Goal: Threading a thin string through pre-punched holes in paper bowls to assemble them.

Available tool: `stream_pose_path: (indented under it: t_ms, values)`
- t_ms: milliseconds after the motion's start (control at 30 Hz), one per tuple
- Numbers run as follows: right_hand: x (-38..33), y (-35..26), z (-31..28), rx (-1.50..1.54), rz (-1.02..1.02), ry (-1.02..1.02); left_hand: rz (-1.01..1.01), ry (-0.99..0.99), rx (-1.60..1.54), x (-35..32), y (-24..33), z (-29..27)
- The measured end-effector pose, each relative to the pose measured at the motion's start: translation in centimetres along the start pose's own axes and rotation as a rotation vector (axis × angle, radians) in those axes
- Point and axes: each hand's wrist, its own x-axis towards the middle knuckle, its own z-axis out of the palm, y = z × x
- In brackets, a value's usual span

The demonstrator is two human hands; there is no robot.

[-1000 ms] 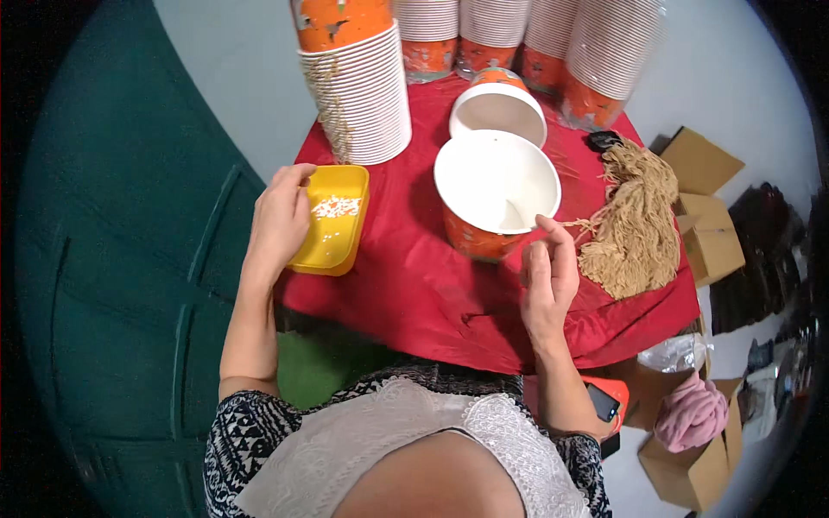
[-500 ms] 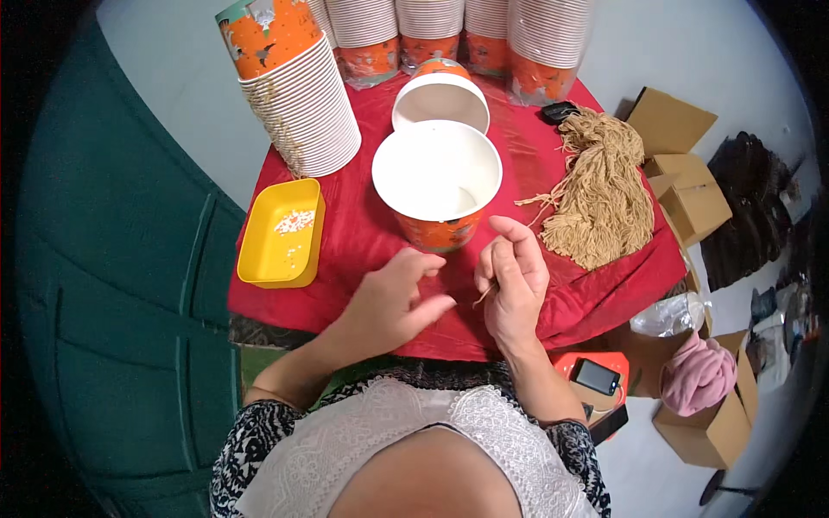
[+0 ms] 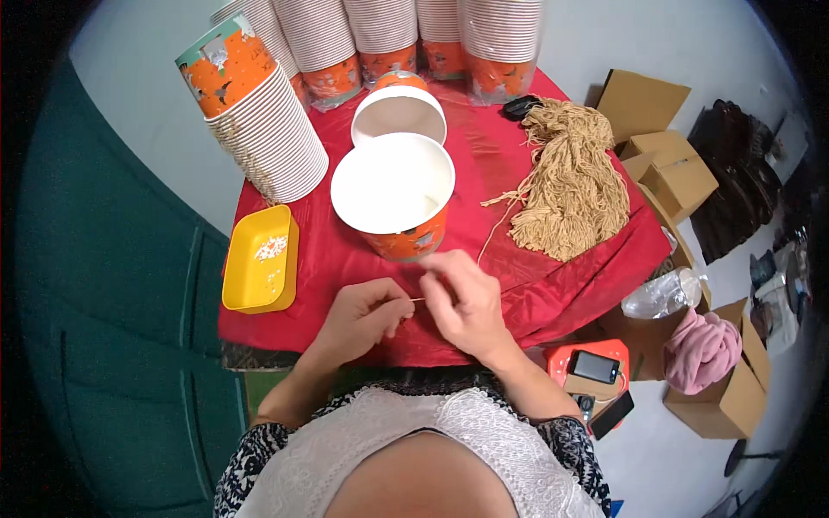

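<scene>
Near the table's front edge, my left hand [image 3: 367, 318] pinches the end of a tan cord [image 3: 418, 300] between thumb and fingertips. My right hand [image 3: 469, 306] is just beside it, fingers curled around the cord, its index finger slightly blurred by motion. From behind my right hand the cord leads up to a large bundle of tan cords [image 3: 570, 186] on the right of the table. Just beyond my hands stands an open paper bucket [image 3: 404, 245], orange printed outside and white inside. Behind it a second bucket [image 3: 399, 116] lies on its side, mouth towards me.
A yellow tub [image 3: 235, 268] with small white bits stands left on the red cloth [image 3: 319, 250]. A tall leaning stack of buckets [image 3: 275, 134] rises behind it, with cords along its side. More wrapped stacks [image 3: 382, 30] line the back. Cardboard boxes [image 3: 669, 177] and a phone [image 3: 595, 366] are at right.
My left hand has closed on the cord's end, and my right hand has moved left towards it. A strand now runs from the bundle to my right hand. The whole view has shifted slightly.
</scene>
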Motion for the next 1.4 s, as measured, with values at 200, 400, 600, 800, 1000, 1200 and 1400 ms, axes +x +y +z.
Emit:
stream_pose_path:
  t_ms: [200, 400, 600, 800, 1000, 1200, 1400]
  values:
    - [-0.8, 0.2, 0.2, -0.011, 0.022, -0.128, 0.039, 0.078, 0.05, -0.2, -0.2, -0.3]
    - [-0.8, -0.1, 1.1, 0.104, 0.064, -0.137, 0.111, 0.119, 0.098, -0.3, -0.9, -0.9]
    - [-0.7, -0.2, 1.1, 0.165, 0.149, -0.189, 0.155, 0.182, 0.262, 0.3, -0.1, -0.8]
    - [-0.8, -0.2, 1.0, 0.225, 0.206, -0.071, 0.412, 0.475, 0.479, 0.7, 0.2, -2.1]
    - [-1.1, 0.4, 1.0, 0.24, 0.27, 0.137, 0.799, 0.568, 0.941, 2.1, 4.0, -3.7]
    - [-0.8, 0.6, 1.8, 0.186, 0.21, 0.2, 0.768, 0.452, 1.195, 4.3, 3.5, -3.7]
    - [-0.6, 0.9, 1.9, 0.09, 0.185, 0.231, 0.755, 0.415, 1.161, 3.9, 4.3, -1.9]
